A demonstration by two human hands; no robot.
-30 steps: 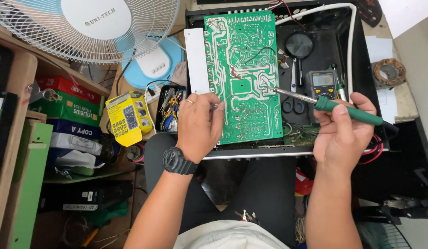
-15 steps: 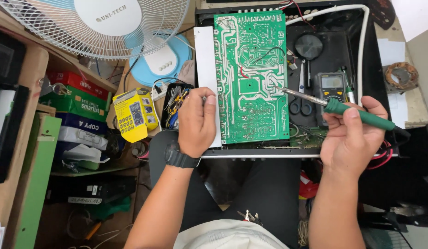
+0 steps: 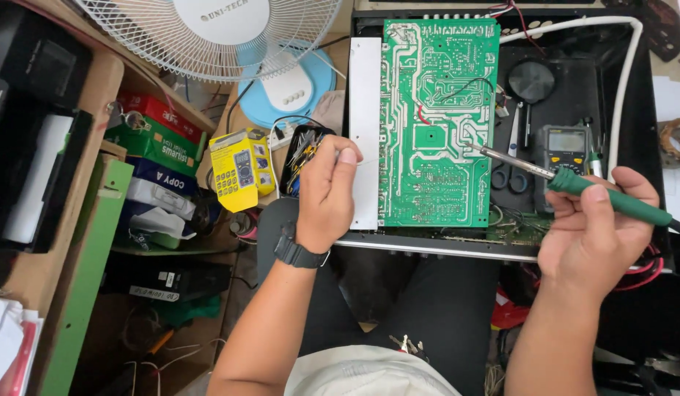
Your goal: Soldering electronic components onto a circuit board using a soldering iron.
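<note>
Head view showed my right hand (image 3: 593, 235) with fingers clamped on the green soldering iron (image 3: 611, 199), its tip touching the green circuit board (image 3: 436, 125) near the right edge. My left hand (image 3: 326, 194) pinched thin solder wire (image 3: 365, 163), fingers together, over the board's white left strip (image 3: 364, 88). A multimeter (image 3: 565, 150) crowded the right side.

One green circuit board (image 3: 436, 121), one green-handled soldering iron (image 3: 574, 183), one grey multimeter (image 3: 563, 149), one yellow multimeter box (image 3: 241, 169), one fan (image 3: 215, 33), two hands.
</note>
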